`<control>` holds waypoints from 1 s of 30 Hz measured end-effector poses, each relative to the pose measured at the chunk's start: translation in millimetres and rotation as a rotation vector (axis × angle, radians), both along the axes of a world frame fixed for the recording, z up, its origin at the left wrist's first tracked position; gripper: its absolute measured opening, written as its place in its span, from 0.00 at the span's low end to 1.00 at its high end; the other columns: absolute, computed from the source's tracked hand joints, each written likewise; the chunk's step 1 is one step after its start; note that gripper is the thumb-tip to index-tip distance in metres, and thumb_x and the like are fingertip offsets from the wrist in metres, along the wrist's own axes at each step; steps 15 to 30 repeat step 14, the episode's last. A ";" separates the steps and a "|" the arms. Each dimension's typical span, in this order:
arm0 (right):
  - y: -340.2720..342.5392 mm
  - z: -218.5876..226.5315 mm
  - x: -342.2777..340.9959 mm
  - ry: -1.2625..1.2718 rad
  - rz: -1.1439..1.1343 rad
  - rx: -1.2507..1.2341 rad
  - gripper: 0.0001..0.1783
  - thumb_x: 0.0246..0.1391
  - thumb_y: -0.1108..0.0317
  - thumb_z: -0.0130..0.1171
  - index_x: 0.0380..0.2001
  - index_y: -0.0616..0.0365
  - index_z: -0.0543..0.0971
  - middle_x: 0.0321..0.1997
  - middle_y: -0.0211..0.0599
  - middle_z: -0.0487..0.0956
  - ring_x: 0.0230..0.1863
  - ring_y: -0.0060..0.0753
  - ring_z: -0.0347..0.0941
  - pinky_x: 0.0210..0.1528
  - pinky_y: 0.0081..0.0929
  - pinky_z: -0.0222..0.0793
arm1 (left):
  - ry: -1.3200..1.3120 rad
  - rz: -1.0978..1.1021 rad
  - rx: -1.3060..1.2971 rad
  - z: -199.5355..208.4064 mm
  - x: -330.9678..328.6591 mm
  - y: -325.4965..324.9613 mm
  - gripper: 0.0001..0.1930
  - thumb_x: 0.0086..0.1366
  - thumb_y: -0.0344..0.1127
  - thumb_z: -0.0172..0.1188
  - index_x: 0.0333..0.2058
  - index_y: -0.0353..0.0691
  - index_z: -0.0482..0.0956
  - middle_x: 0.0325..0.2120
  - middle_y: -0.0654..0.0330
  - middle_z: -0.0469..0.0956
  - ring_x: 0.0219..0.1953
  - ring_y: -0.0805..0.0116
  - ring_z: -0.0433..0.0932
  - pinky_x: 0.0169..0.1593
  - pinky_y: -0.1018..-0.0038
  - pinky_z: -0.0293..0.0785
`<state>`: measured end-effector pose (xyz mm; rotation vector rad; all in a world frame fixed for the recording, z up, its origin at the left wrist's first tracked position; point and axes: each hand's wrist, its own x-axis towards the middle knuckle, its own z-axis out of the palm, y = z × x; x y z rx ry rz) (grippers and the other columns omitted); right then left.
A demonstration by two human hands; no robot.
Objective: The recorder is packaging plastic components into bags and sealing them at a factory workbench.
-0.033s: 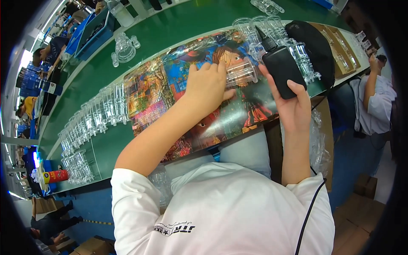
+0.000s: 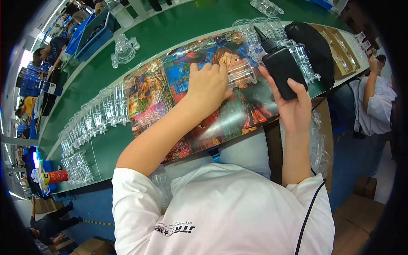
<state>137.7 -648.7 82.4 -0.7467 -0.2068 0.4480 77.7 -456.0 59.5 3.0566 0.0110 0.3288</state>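
Observation:
My left hand point(image 2: 208, 87) is closed over the left end of a clear, cup-like plastic part point(image 2: 243, 74) lying on its side, its wide rim facing right. The fingers hide much of that part. In my right hand point(image 2: 293, 104) is a black squeeze bottle point(image 2: 284, 70), gripped between thumb and fingers. Its pointed black nozzle point(image 2: 264, 40) points up and away from me, just right of the clear part. Under both lies a glossy mat point(image 2: 187, 140) printed with colourful pictures.
Rows of clear plastic parts point(image 2: 97, 112) stand on the green table point(image 2: 76, 80) to the left, more point(image 2: 301, 59) behind the bottle. A black cloth-like item point(image 2: 312, 51) and a cardboard tray point(image 2: 340, 51) lie at right. A red can point(image 2: 57, 176) stands far left. Another person point(image 2: 378, 97) sits at right.
My left thumb has drawn in closer to the clear plastic part, and that hand has shifted very slightly right. The bottle in my right hand is nearly still.

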 end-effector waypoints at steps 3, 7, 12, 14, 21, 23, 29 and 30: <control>2.5 4.4 15.6 -0.039 0.020 -0.053 0.21 0.53 0.67 0.53 0.47 0.70 0.70 0.43 0.50 0.76 0.42 0.44 0.77 0.40 0.25 0.77 | 0.084 0.008 -0.041 -1.0 1.1 9.5 0.26 0.51 0.46 0.64 0.43 0.34 0.71 0.31 0.53 0.76 0.43 0.54 0.74 0.45 0.62 0.70; 21.0 12.2 37.0 -0.093 0.127 0.139 0.16 0.53 0.65 0.56 0.40 0.66 0.74 0.33 0.42 0.78 0.30 0.35 0.77 0.30 0.16 0.76 | 0.069 0.099 -0.554 11.1 -30.3 49.5 0.26 0.53 0.43 0.64 0.46 0.32 0.69 0.34 0.55 0.76 0.42 0.58 0.76 0.45 0.62 0.71; 88.6 27.9 58.6 -0.050 0.290 0.161 0.14 0.51 0.63 0.60 0.37 0.61 0.75 0.30 0.36 0.77 0.24 0.28 0.74 0.25 0.12 0.73 | -0.119 0.098 -1.558 -12.1 -74.2 115.3 0.30 0.55 0.36 0.63 0.55 0.37 0.62 0.49 0.54 0.69 0.49 0.56 0.73 0.51 0.64 0.70; 113.9 31.1 58.2 -0.003 0.324 0.185 0.14 0.50 0.63 0.61 0.37 0.61 0.75 0.30 0.36 0.78 0.24 0.28 0.74 0.25 0.12 0.73 | -0.176 0.055 -1.547 -26.0 -87.6 129.0 0.35 0.54 0.37 0.64 0.59 0.41 0.58 0.56 0.54 0.63 0.52 0.54 0.71 0.55 0.65 0.68; 113.9 31.1 58.2 -0.003 0.324 0.185 0.14 0.50 0.63 0.61 0.37 0.61 0.75 0.30 0.36 0.78 0.24 0.28 0.74 0.25 0.12 0.73 | -0.176 0.055 -1.547 -26.0 -87.6 129.0 0.35 0.54 0.37 0.64 0.59 0.41 0.58 0.56 0.54 0.63 0.52 0.54 0.71 0.55 0.65 0.68; 113.9 31.1 58.2 -0.003 0.324 0.185 0.14 0.50 0.63 0.61 0.37 0.61 0.75 0.30 0.36 0.78 0.24 0.28 0.74 0.25 0.12 0.73 | -0.176 0.055 -1.547 -26.0 -87.6 129.0 0.35 0.54 0.37 0.64 0.59 0.41 0.58 0.56 0.54 0.63 0.52 0.54 0.71 0.55 0.65 0.68; 113.9 31.1 58.2 -0.003 0.324 0.185 0.14 0.50 0.63 0.61 0.37 0.61 0.75 0.30 0.36 0.78 0.24 0.28 0.74 0.25 0.12 0.73 | -0.176 0.055 -1.547 -26.0 -87.6 129.0 0.35 0.54 0.37 0.64 0.59 0.41 0.58 0.56 0.54 0.63 0.52 0.54 0.71 0.55 0.65 0.68; 113.9 31.1 58.2 -0.003 0.324 0.185 0.14 0.50 0.63 0.61 0.37 0.61 0.75 0.30 0.36 0.78 0.24 0.28 0.74 0.25 0.12 0.73 | -0.176 0.055 -1.547 -26.0 -87.6 129.0 0.35 0.54 0.37 0.64 0.59 0.41 0.58 0.56 0.54 0.63 0.52 0.54 0.71 0.55 0.65 0.68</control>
